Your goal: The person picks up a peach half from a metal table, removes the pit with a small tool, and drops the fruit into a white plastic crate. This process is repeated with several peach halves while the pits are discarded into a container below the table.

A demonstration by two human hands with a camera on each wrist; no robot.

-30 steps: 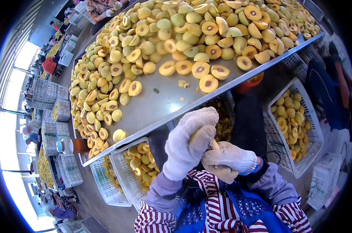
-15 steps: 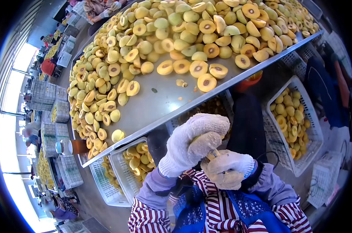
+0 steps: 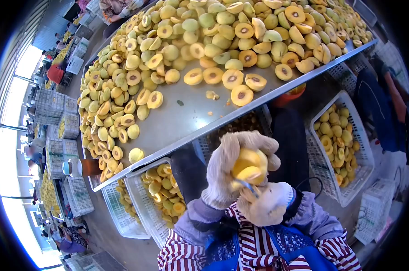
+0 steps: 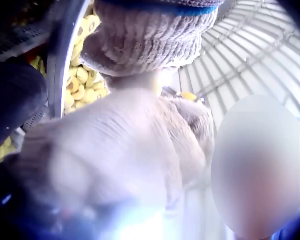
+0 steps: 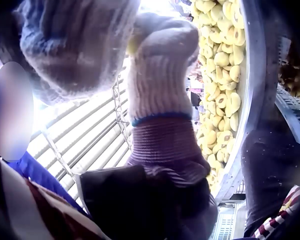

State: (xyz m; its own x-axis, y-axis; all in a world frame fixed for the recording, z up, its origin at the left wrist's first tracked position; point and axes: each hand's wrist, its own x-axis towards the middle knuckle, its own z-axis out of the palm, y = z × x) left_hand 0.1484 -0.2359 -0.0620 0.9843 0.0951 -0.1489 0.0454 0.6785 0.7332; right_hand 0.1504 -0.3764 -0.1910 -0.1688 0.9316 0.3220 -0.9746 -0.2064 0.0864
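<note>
In the head view my gloved left hand (image 3: 222,169) curls round a yellow fruit (image 3: 252,158), whose cut flesh faces up between fingers and thumb. Close below it, my gloved right hand (image 3: 266,205) grips a small tool with a curved metal blade (image 3: 247,186), which lies against the fruit's lower edge. The glove hides the tool's handle. Both wrist views are mostly filled by pale knitted gloves; a bit of yellow fruit (image 4: 187,95) shows beside metal in the left wrist view.
A metal table (image 3: 168,128) heaped with halved fruit (image 3: 231,79) stretches ahead, its raised edge just beyond the hands. Crates of fruit stand at left (image 3: 134,192) and right (image 3: 369,158). An orange-brown container (image 3: 90,167) sits at the table's left corner; other people work further off.
My left hand has turned and spread round the fruit, which now shows between its fingers. The right hand's blade has come into view against the fruit.
</note>
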